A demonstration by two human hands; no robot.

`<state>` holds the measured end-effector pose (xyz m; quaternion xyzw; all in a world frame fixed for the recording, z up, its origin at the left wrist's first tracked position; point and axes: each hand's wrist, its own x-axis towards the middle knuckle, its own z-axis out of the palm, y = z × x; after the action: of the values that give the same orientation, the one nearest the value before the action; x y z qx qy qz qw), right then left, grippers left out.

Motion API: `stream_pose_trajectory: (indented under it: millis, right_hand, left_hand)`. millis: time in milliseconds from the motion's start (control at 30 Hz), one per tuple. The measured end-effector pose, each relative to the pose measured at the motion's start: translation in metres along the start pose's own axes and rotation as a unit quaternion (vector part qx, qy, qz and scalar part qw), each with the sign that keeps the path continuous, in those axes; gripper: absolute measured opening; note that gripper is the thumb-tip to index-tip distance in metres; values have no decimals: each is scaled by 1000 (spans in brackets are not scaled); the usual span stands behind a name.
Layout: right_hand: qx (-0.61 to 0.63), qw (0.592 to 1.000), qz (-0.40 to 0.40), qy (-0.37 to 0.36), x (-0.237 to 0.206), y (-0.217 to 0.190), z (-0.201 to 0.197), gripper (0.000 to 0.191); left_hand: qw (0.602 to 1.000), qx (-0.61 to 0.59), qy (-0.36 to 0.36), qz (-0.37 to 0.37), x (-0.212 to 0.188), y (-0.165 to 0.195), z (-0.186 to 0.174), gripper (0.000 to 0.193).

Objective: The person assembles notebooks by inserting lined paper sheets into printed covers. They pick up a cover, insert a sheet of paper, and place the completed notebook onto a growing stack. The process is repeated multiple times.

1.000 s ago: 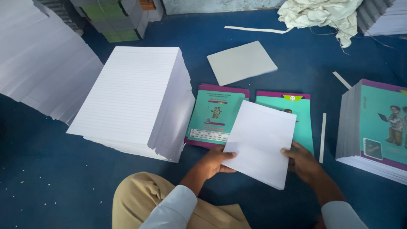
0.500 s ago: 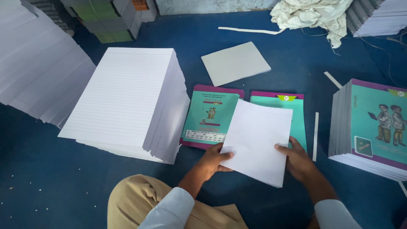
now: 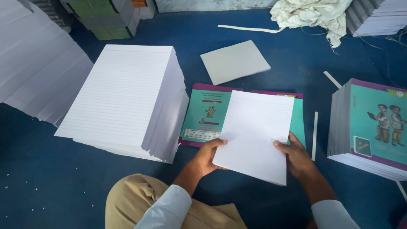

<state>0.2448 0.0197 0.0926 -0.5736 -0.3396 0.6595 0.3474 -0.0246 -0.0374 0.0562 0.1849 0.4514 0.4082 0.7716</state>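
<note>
Big stack of ruled sheets (image 3: 123,95) left of centre, much paper remaining. Finished notebooks (image 3: 373,127) piled at right edge. Open teal cover (image 3: 205,112) at centre, nothing yet laid in. Sheet bundle (image 3: 256,133) held above cover; left hand (image 3: 207,157) and right hand (image 3: 299,157) pinching its lower edges.

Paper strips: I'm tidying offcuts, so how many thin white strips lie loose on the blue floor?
4 show: one long strip near the cloth, a short one left of the book stack, one upright strip beside the open cover, one at the lower right edge. More may be hidden.
</note>
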Motion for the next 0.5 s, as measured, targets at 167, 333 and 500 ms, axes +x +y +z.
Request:
stream_pose_trajectory:
  millis: [167,333,500]
  right_hand:
    - [5,1000,2,-24,3,5,-1,90]
    - [-15,999,5,-35,4,7,0,90]
    - [-39,999,-4,-36,2,6,3,87]
  left_hand:
    - [999,-28,14,-21,1,4,0,101]
    - [998,36,13,-49,3,-1,-1,109]
    - [998,60,13,-28,5,-6,0,115]
